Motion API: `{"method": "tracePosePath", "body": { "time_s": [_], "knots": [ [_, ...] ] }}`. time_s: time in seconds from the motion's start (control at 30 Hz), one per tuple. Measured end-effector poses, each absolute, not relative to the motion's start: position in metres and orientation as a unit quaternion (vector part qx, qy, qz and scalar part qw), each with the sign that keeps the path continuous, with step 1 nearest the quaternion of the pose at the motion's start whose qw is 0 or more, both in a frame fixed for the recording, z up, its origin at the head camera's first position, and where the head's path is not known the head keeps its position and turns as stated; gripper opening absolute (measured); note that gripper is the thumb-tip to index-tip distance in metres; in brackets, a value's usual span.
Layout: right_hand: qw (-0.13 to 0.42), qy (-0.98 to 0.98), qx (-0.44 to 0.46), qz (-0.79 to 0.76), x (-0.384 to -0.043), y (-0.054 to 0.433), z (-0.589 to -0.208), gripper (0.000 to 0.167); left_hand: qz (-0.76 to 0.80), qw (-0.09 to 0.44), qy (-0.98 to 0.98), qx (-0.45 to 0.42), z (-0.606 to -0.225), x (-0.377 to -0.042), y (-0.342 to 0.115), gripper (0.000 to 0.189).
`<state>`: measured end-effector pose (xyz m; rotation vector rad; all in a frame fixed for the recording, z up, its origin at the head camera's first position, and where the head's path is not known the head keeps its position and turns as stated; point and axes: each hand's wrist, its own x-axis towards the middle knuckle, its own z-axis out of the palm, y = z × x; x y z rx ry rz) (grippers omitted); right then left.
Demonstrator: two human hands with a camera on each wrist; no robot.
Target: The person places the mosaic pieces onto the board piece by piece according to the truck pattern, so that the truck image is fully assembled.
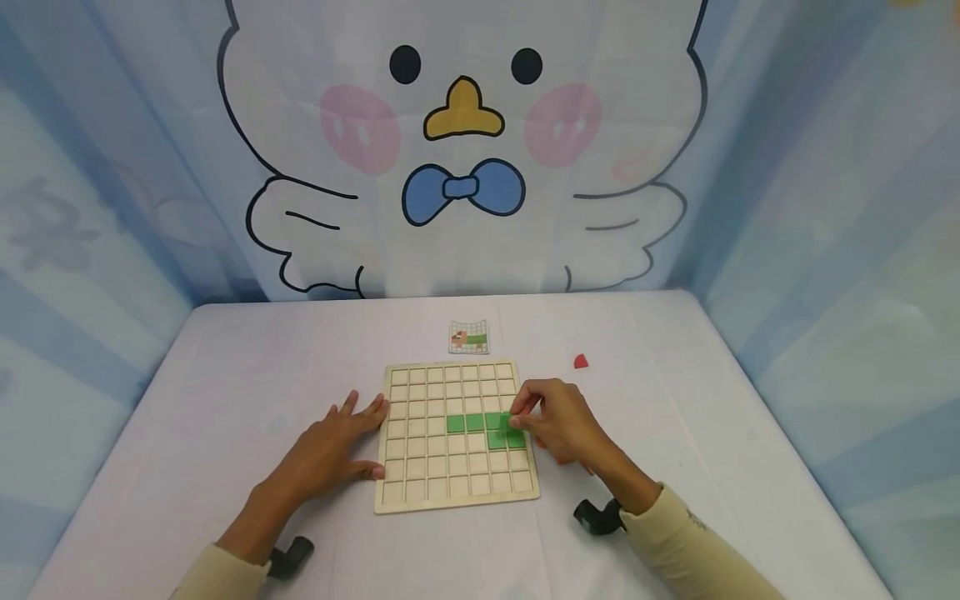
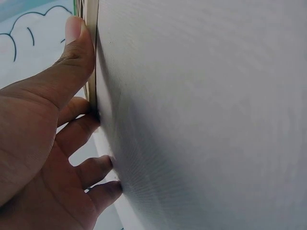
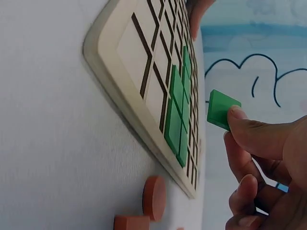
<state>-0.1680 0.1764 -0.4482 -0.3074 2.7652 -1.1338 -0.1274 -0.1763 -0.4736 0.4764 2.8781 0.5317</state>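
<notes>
- Left hand (image 1: 333, 443): fingers spread, thumb and index touching the nine o'clock edge of the grid board (image 1: 417, 469).
- Right hand (image 1: 561, 421): thumb and finger pinching a green square tile (image 3: 220, 108) above the board's three o'clock side.
- Picture card (image 1: 468, 338): beyond, at twelve o'clock.

A white table (image 1: 660, 400) with rounded far corners stood before a back curtain (image 1: 217, 258). The curtain carried a large white cartoon figure (image 1: 465, 250) outlined in dark lines, with two black eyes (image 1: 405, 64), round pink cheeks (image 1: 361, 129), a yellow beak (image 1: 463, 117) and a blue bow tie (image 1: 426, 195). Curved lines on the curtain also showed in both wrist views. A left curtain (image 1: 90, 283) and a right curtain (image 1: 825, 250), patterned in pale blue and white, hung alongside the table.
</notes>
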Motion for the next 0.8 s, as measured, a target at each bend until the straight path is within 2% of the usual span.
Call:
{"method": "tracePosePath", "body": {
  "time_s": [0.4,0.8],
  "knots": [
    [0.066,0.913,-0.174,-0.364,-0.165,0.141,-0.465,0.022,0.175,0.090,0.968,0.156,-0.472,-0.127,-0.175,0.102],
    [0.072,0.925,-0.182,-0.326,-0.166,0.133,-0.468,0.022,0.179,0.088,0.967,0.158,-0.472,-0.127,-0.175,0.101]
  ]
}}
